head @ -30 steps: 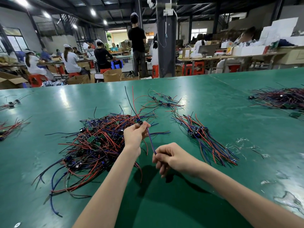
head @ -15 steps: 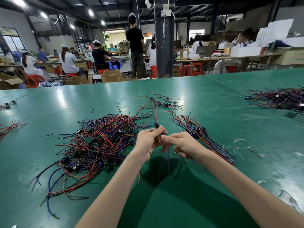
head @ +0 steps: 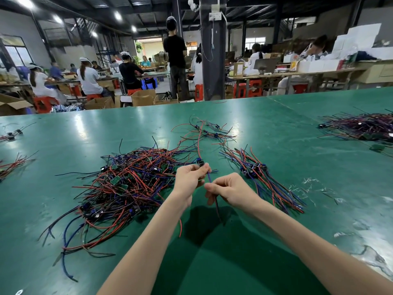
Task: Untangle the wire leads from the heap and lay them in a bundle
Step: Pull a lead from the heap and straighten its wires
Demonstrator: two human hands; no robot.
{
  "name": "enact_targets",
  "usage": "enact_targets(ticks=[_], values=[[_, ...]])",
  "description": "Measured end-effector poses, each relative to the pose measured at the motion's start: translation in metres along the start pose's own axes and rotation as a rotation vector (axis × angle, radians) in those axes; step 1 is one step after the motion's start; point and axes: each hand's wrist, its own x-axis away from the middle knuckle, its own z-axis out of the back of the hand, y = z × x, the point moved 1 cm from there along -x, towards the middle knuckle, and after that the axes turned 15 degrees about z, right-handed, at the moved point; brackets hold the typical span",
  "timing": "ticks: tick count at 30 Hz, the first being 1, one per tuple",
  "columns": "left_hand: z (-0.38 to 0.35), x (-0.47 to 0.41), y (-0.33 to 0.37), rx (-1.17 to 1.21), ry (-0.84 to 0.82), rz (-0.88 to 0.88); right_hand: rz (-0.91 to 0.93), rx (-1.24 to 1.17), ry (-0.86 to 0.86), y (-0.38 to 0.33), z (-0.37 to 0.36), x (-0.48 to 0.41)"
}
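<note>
Above the near middle of the green bench, both hands are raised close together. The right hand has its grip closed on a lead, thumb and forefinger pinching its purple wire. A dark tail of wire hangs below the fist toward the bench. Just left and a little farther, the left hand has its grip curled round the same lead, with the fingertips pinching it beside its small blue part. The short purple span between the hands runs straight. From the blue part a red wire runs away toward a loose cluster of a few leads.

Left of the hands lies the heap, a wide tangle of red, blue and black wires with small green boards. Right of the hands lies the bundle, its leads side by side, blue parts at the far end and tails fanning near-right. Far right sits another pile. A few strays lie at the left edge. Beyond the bench, people sit at other tables, and one stands beside a dark pillar.
</note>
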Motion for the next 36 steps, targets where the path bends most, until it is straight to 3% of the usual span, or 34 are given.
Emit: enact_targets(ticks=[16, 23, 28, 31, 36], values=[[0.04, -0.025, 0.007, 0.049, 0.23, -0.042, 0.089, -0.018, -0.191, -0.017, -0.016, 0.01], [0.033, -0.022, 0.008, 0.131, 0.157, -0.003, 0.072, -0.079, -0.299, -0.019, -0.007, 0.008], [0.028, -0.015, 0.011, 0.243, 0.016, 0.12, -0.182, -0.233, -0.41, -0.018, 0.009, 0.008], [0.019, -0.008, 0.012, 0.271, -0.088, 0.174, -0.252, -0.273, -0.269, -0.016, 0.012, 0.005], [-0.003, 0.004, 0.003, 0.014, -0.239, 0.201, -0.248, -0.333, 0.118, -0.007, 0.012, -0.001]])
